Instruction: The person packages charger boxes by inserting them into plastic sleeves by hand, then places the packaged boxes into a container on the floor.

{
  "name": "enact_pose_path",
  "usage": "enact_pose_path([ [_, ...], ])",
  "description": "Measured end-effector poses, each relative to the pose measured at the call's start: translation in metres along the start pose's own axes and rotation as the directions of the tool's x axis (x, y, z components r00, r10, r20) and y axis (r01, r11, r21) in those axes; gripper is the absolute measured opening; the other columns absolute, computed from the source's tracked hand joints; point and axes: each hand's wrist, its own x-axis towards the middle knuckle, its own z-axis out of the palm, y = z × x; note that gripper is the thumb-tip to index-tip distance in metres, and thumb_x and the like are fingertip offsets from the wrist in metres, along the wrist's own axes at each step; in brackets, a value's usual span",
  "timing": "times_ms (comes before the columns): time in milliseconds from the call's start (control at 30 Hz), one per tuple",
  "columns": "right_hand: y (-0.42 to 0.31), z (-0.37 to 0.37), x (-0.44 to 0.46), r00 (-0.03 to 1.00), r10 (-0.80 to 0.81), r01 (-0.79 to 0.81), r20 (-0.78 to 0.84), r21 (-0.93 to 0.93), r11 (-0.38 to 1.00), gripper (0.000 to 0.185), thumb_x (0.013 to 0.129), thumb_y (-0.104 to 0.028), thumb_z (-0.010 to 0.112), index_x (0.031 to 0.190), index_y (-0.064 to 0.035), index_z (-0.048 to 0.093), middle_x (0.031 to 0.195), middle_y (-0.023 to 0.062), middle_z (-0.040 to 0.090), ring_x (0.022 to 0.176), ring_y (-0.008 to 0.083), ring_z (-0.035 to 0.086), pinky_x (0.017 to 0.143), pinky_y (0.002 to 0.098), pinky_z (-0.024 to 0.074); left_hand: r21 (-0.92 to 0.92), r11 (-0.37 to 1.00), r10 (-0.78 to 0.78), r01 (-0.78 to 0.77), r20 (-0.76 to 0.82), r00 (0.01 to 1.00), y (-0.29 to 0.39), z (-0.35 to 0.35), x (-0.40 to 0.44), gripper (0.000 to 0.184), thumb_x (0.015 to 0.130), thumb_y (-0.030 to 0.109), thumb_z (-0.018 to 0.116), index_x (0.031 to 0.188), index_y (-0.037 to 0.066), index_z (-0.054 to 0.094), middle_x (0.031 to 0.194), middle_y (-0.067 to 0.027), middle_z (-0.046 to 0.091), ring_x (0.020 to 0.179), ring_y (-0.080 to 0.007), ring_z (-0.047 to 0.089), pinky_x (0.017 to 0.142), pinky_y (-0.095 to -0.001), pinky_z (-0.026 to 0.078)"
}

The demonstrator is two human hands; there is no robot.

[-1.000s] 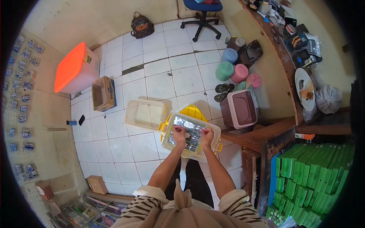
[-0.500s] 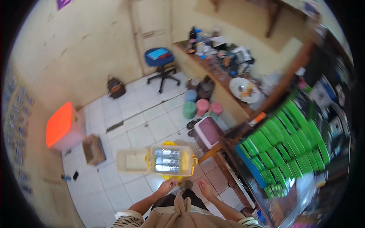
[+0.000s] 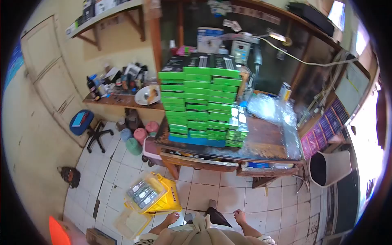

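Observation:
My left hand (image 3: 173, 217) hangs low in front of me, its fingers curled in with nothing visible in them. It is nearest to a yellow container (image 3: 169, 195) on the floor, a little apart from it. A clear plastic box (image 3: 154, 200) with silvery wrapped packs (image 3: 143, 193) inside rests at the container, its pale lid (image 3: 132, 223) hanging open toward the floor. My right hand (image 3: 239, 216) hangs at my other side, empty, fingers loosely apart, above the tiles. Ahead, stacked green-and-black boxes (image 3: 198, 100) stand on a dark wooden table (image 3: 265, 141).
Clear plastic wrap (image 3: 265, 107) lies on the table's right part. A pale chair (image 3: 332, 167) stands at the right, a blue stool (image 3: 81, 121) at the left. Pink and green rolls (image 3: 134, 145) sit near the table leg. A cardboard box (image 3: 100, 237) and an orange-lidded bin (image 3: 59, 230) are at lower left.
My view has swung right toward the table, so the green boxes now stand near the centre and the yellow container has shifted left. Both hands stay low and apart.

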Motion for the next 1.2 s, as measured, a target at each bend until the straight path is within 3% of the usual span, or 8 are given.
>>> enact_pose_path([
  [167, 0.015, -0.023, 0.011, 1.0, -0.008, 0.01, -0.02, 0.105, 0.994, 0.017, 0.084, -0.012, 0.047, 0.085, -0.0044, 0.062, 0.069, 0.0093, 0.063, 0.062, 0.017, 0.062, 0.06, 0.031, 0.0495, -0.013, 0.977, 0.215, -0.215, 0.002, 0.977, 0.078, 0.02, 0.04, 0.027, 0.08, 0.025, 0.058, 0.1, 0.007, 0.057, 0.081, -0.009, 0.064, 0.076, -0.0196, 0.063, 0.069, -0.0312, 0.049],
  [300, -0.027, -0.056, 0.049, 0.943, -0.326, 0.331, -0.061, 0.094, 0.939, 0.016, 0.084, -0.013, 0.049, 0.088, -0.0036, 0.062, 0.073, 0.0109, 0.064, 0.066, 0.0199, 0.064, 0.061, 0.0308, 0.0495, -0.238, 0.88, 0.388, -0.411, -0.14, 0.911, 0.165, 0.042, 0.064, 0.022, 0.084, 0.018, 0.054, 0.103, 0.007, 0.056, 0.084, -0.0072, 0.064, 0.077, -0.0148, 0.062, 0.07, -0.0278, 0.048],
  [433, -0.134, -0.127, 0.073, 0.749, -0.658, 0.654, -0.082, 0.256, 0.712, 0.012, 0.084, -0.006, 0.05, 0.089, -0.0013, 0.06, 0.082, 0.0125, 0.061, 0.07, 0.0196, 0.061, 0.063, 0.0299, 0.0482, -0.175, 0.848, 0.432, -0.5, -0.318, 0.844, 0.317, 0.028, 0.039, 0.018, 0.086, 0.013, 0.053, 0.101, 0.005, 0.057, 0.084, -0.0068, 0.063, 0.076, -0.0119, 0.06, 0.07, -0.0247, 0.047],
  [633, -0.293, -0.22, 0.109, 0.495, -0.806, 0.864, -0.325, 0.284, 0.416, 0.011, 0.084, -0.003, 0.049, 0.087, -0.0007, 0.059, 0.081, 0.0105, 0.059, 0.075, 0.0204, 0.058, 0.069, 0.0297, 0.0455, 0.115, 0.602, 0.567, -0.791, -0.758, 0.322, 0.48, -0.024, 0.065, 0.019, 0.083, 0.005, 0.053, 0.102, 0.002, 0.055, 0.098, -0.0096, 0.055, 0.089, -0.0185, 0.056, 0.073, -0.028, 0.046],
  [700, -0.332, -0.234, 0.126, 0.462, -0.816, 0.882, -0.347, 0.27, 0.385, 0.017, 0.084, -0.002, 0.048, 0.097, -0.0001, 0.058, 0.091, 0.0125, 0.059, 0.084, 0.0227, 0.059, 0.075, 0.0312, 0.0457, 0.098, 0.588, 0.527, -0.803, -0.799, 0.289, 0.515, -0.039, 0.067, 0.029, 0.082, 0.003, 0.053, 0.111, 0.001, 0.05, 0.104, -0.0116, 0.051, 0.096, -0.0202, 0.052, 0.077, -0.0297, 0.045],
  [900, -0.383, -0.211, 0.163, 0.633, -0.71, 0.757, -0.308, 0.437, 0.485, 0.05, 0.085, -0.01, 0.05, 0.131, -0.0015, 0.033, 0.126, 0.0201, 0.045, 0.115, 0.0229, 0.046, 0.094, 0.0337, 0.0373, 0.291, 0.704, 0.559, -0.648, -0.789, 0.254, 0.531, -0.042, 0.095, 0.058, 0.077, 0.007, 0.059, 0.129, 0.001, 0.033, 0.112, -0.0178, 0.038, 0.104, -0.0306, 0.042, 0.09, -0.0388, 0.034],
  [1033, -0.39, -0.209, 0.164, 0.689, -0.677, 0.699, -0.258, 0.481, 0.529, 0.052, 0.083, -0.014, 0.048, 0.13, 0.0006, 0.032, 0.128, 0.0227, 0.042, 0.117, 0.0331, 0.043, 0.095, 0.0364, 0.0343, 0.402, 0.691, 0.619, -0.601, -0.758, 0.205, 0.536, -0.03, 0.089, 0.063, 0.077, 0.008, 0.06, 0.132, 0.002, 0.03, 0.113, -0.0198, 0.035, 0.104, -0.0341, 0.037, 0.092, -0.0424, 0.031],
  [1200, -0.4, -0.22, 0.166, 0.764, -0.579, 0.633, -0.285, 0.507, 0.586, 0.047, 0.081, -0.007, 0.051, 0.126, -0.0016, 0.038, 0.116, 0.0196, 0.052, 0.106, 0.0259, 0.052, 0.09, 0.0347, 0.0408, 0.229, 0.75, 0.445, -0.621, -0.869, 0.218, 0.548, -0.032, 0.094, 0.038, 0.078, 0.007, 0.059, 0.115, 0.004, 0.048, 0.108, -0.0137, 0.045, 0.101, -0.0274, 0.044, 0.088, -0.0368, 0.037],
])
